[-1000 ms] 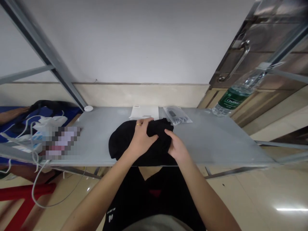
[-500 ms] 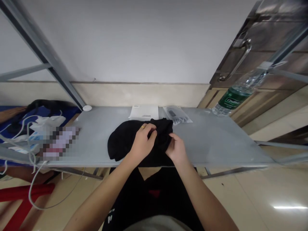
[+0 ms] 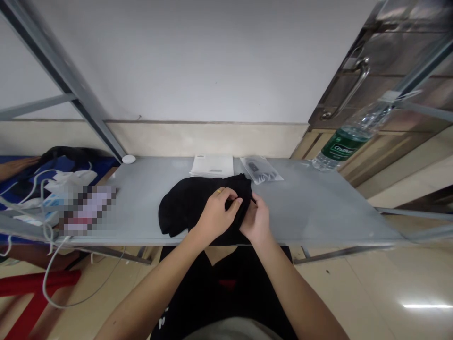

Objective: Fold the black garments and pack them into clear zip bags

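Note:
A bundle of soft black cloth (image 3: 184,200) lies bunched on the grey table, near its front edge. Its exact kind does not show. My left hand (image 3: 221,210), with a ring on one finger, rests over the cloth's right part, thumb and fingers pinching the fabric. At the cloth's right edge, my right hand (image 3: 256,219) grips the border, its thumb on top and its other fingers partly hidden under the fabric.
Behind the cloth on the grey table (image 3: 311,208) lie a white box (image 3: 212,165) and a clear bag with a dark item (image 3: 262,170). A water bottle (image 3: 343,146) hangs tied to the right post. At left are a blurred-out object (image 3: 88,210), cables (image 3: 44,189) and another person's hand (image 3: 21,165).
My left hand has shifted slightly right and toward me along the cloth. My right hand has moved slightly left, and the cloth's right end has changed shape.

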A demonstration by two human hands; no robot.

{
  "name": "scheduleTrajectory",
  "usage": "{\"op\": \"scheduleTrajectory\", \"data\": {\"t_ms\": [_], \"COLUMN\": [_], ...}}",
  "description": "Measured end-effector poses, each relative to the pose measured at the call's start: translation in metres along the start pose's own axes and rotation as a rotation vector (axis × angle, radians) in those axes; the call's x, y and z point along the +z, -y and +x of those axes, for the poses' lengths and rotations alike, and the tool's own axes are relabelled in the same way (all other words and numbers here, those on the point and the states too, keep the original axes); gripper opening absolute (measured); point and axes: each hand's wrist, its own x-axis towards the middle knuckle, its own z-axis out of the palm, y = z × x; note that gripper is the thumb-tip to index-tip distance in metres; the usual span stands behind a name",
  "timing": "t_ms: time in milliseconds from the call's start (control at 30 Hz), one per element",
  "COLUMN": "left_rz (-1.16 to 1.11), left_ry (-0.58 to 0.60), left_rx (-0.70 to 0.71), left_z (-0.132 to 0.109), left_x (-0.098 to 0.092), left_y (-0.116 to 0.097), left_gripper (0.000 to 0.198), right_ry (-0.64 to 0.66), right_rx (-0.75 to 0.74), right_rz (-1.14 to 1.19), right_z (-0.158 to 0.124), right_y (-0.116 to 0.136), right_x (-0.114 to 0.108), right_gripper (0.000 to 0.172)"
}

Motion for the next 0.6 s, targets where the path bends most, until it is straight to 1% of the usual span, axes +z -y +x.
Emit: {"op": "scheduleTrajectory", "data": {"t_ms": [67, 100, 200, 267, 300, 367, 433, 467, 533, 600], "left_rz": [-0.031, -0.052, -0.116, -0.148, -0.158, -0.164, -0.126, -0.083, 0.079, 0.242], "left_ry": [0.026, 0.048, 0.156, 0.216, 0.225, 0.187, 0.076, -0.004, -0.092, -0.050], "left_rx": [0.015, 0.031, 0.068, 0.116, 0.148, 0.201, 0.207, 0.191, 0.140, 0.104], "left_z": [-0.001, -0.002, -0.004, -0.005, -0.004, 0.002, 0.018, 0.029, 0.057, 0.088], "left_x": [0.003, 0.004, 0.002, -0.005, -0.010, -0.022, -0.037, -0.044, -0.057, -0.064], "left_y": [-0.002, -0.003, -0.008, -0.012, -0.013, -0.011, 0.000, 0.009, 0.036, 0.068], "left_gripper": [0.007, 0.009, 0.015, 0.016, 0.015, 0.014, 0.013, 0.013, 0.011, 0.013], "right_ry": [-0.033, -0.053, -0.118, -0.136, -0.131, -0.085, -0.041, -0.032, -0.027, -0.012], "right_rx": [0.005, 0.017, 0.080, 0.120, 0.138, 0.173, 0.183, 0.168, 0.118, 0.077], "right_rz": [0.091, 0.128, 0.181, 0.164, 0.148, 0.123, 0.115, 0.114, 0.104, 0.076], "right_z": [-0.003, -0.003, 0.005, 0.011, 0.015, 0.021, 0.027, 0.031, 0.042, 0.056], "right_y": [0.002, 0.002, -0.004, -0.007, -0.007, -0.002, 0.007, 0.012, 0.024, 0.034], "right_x": [0.005, 0.006, 0.002, -0.003, -0.006, -0.011, -0.014, -0.014, -0.015, -0.013], "right_gripper": [0.048, 0.044, 0.021, 0.015, 0.014, 0.012, 0.015, 0.017, 0.019, 0.020]}}
